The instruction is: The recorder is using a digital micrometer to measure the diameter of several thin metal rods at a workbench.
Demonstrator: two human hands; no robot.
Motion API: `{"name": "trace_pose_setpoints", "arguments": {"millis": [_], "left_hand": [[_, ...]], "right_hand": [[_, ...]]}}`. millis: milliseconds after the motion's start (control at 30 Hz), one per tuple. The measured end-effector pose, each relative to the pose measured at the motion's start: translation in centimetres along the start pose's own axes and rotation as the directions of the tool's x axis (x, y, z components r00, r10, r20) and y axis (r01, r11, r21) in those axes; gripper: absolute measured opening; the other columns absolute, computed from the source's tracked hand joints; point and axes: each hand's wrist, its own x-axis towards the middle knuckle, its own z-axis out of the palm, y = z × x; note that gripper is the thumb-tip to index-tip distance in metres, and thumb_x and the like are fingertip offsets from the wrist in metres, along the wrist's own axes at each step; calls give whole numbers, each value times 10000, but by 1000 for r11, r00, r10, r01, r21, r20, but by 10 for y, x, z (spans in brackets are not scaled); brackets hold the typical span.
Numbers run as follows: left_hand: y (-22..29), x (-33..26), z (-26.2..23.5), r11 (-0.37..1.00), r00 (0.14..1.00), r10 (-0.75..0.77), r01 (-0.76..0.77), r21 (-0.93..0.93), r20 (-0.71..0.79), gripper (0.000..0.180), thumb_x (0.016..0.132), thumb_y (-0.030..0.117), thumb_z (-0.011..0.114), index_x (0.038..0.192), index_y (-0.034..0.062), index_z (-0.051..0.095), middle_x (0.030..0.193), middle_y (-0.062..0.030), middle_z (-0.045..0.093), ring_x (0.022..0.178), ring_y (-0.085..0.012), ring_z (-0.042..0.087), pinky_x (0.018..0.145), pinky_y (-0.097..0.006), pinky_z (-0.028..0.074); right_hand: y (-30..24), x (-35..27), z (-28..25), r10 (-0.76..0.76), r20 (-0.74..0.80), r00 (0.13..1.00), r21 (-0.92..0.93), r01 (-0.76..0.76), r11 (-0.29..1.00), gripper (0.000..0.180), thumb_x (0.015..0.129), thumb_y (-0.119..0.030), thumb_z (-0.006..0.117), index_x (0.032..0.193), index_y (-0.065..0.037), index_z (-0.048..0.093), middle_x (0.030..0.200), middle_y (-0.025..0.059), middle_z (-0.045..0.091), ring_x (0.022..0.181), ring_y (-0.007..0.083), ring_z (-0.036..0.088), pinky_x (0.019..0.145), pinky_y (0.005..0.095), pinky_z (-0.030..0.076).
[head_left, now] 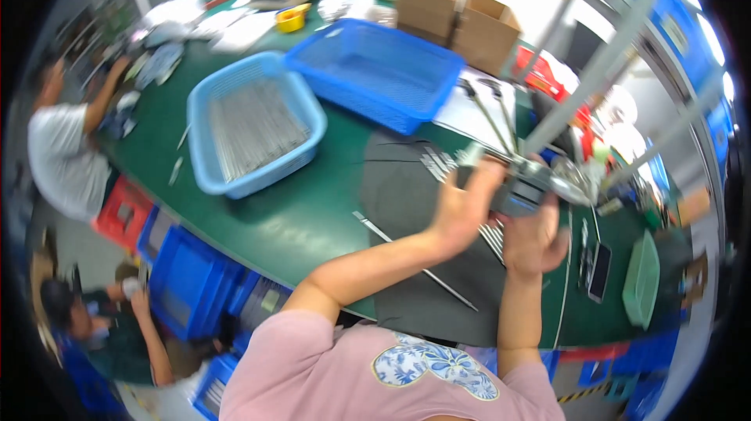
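Both my hands are raised over a dark mat on the green table. My left hand reaches up to a grey metal tool block and touches its left side. My right hand cups the block from below. The frame is blurred, so the exact grip is unclear. A row of thin metal rods lies on the mat beside the block. One long thin rod lies loose across the mat near my left forearm.
A light blue basket filled with metal rods and a darker blue basket stand at the back left. Cardboard boxes sit behind. A phone and green tray lie right. Other people sit at the left.
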Motion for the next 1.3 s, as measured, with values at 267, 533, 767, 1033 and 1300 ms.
{"name": "trace_pose_setpoints", "arguments": {"millis": [267,533,767,1033,1300], "left_hand": [[-29,-10,18,994,921,-96,70,84,376,396,829,420,423,708,57,523,542,-9,475,460,-79,444,399,-213,351],[46,23,-54,464,746,-491,-213,860,450,404,690,394,612,743,-5,584,682,-100,578,667,-161,554,583,-287,441],[137,64,-244,-573,884,187,453,683,-429,241,687,158,519,883,62,621,941,-145,588,902,-262,563,729,-352,461],[136,71,-295,-416,708,261,696,585,-656,281,680,145,538,938,62,611,1022,-124,564,957,-267,539,757,-352,455],[139,74,-293,-296,632,301,774,560,-714,337,680,211,550,990,85,591,1074,-109,540,996,-256,519,783,-360,440]], "right_hand": [[-28,4,8,-95,-293,952,-195,38,980,428,854,-318,308,1130,3,373,999,107,480,788,159,511,691,271,450],[-58,13,4,57,-260,964,83,-37,996,402,858,-215,399,1204,-29,315,984,134,501,654,142,499,614,300,476],[-65,27,-55,123,-317,940,-716,-323,619,464,723,-248,541,1122,-30,452,789,33,528,668,72,456,531,190,364],[-60,20,-40,351,-147,925,-254,-378,890,438,718,-229,470,1052,54,456,878,157,551,710,149,536,528,197,435],[-52,25,-27,424,25,905,115,-424,898,437,713,-193,417,1041,96,409,887,234,509,663,223,527,563,286,461]]}}
